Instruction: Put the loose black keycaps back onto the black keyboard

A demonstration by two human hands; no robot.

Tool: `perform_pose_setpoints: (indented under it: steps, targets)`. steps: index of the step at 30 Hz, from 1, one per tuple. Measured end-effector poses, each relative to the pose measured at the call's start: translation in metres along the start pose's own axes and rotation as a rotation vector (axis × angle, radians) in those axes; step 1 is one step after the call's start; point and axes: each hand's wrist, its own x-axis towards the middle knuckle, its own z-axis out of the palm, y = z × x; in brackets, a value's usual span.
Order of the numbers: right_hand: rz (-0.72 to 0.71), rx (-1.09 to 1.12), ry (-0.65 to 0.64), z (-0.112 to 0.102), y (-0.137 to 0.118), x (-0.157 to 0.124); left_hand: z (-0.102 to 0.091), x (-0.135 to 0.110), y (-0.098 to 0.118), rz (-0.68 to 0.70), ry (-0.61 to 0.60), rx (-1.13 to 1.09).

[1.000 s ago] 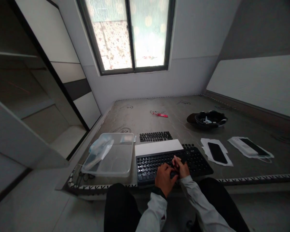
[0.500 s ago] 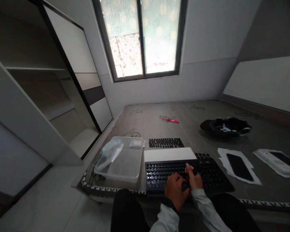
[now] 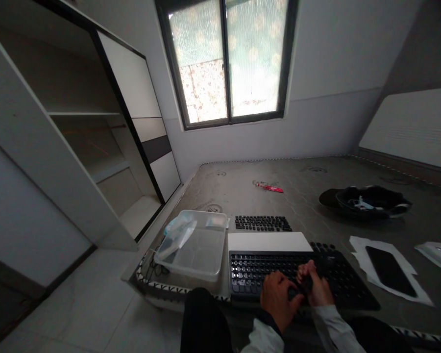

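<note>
Low at the bed's front edge, a black keyboard (image 3: 248, 274) lies below a white strip (image 3: 270, 241). Over its right part, my left hand (image 3: 277, 296) is curled, thumb and fingers closed about something small and dark. Close beside it, my right hand (image 3: 319, 287) is closed too, its fingertips pinched near a dark spot I cannot identify. Another black keyboard-like board (image 3: 349, 282) extends to the right, partly hidden by my right hand. Behind the white strip, rows of black keycaps (image 3: 262, 223) are laid out in keyboard order.
A clear plastic bin (image 3: 196, 267) with bluish plastic wrap stands left of the keyboard. To the right, a dark phone (image 3: 389, 269) lies on white paper, a black cap (image 3: 367, 202) behind it. A red item (image 3: 273, 188) lies farther back on the mattress (image 3: 235, 184).
The camera has turned slightly left, shifting everything rightward in view. Both hands stay close together over the keyboard, with the right hand's fingers a little differently bent.
</note>
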Motion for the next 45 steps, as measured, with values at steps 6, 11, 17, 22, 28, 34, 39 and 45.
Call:
perform_pose_setpoints:
  steps: [6, 11, 17, 22, 28, 34, 39, 45]
  targets:
    - [0.054, 0.045, -0.029, -0.011, -0.012, -0.002, 0.002, 0.0, 0.001, 0.005, 0.025, 0.006]
    - [0.034, 0.139, -0.129, -0.016, -0.02, -0.002, 0.001, 0.0, 0.001, 0.059, 0.057, 0.031]
    - [0.028, 0.309, -0.245, -0.011, -0.032, -0.006, -0.009, 0.002, 0.005, 0.175, 0.034, 0.047]
    - [0.009, 0.303, -0.212, -0.013, -0.03, -0.001, -0.014, 0.005, 0.006, 0.208, 0.023, 0.046]
    - [0.025, 0.387, -0.168, -0.013, -0.031, -0.001, -0.015, 0.005, 0.007, 0.226, 0.014, 0.049]
    - [0.023, 0.393, -0.275, -0.01, -0.03, -0.006, -0.016, 0.005, 0.008, 0.232, 0.023, 0.063]
    - [0.027, 0.295, -0.247, -0.006, -0.018, 0.0, -0.015, 0.005, 0.007, 0.236, 0.02, 0.068]
    - [0.067, 0.269, -0.211, -0.005, -0.011, 0.005, -0.013, 0.005, 0.007, 0.241, 0.029, 0.069]
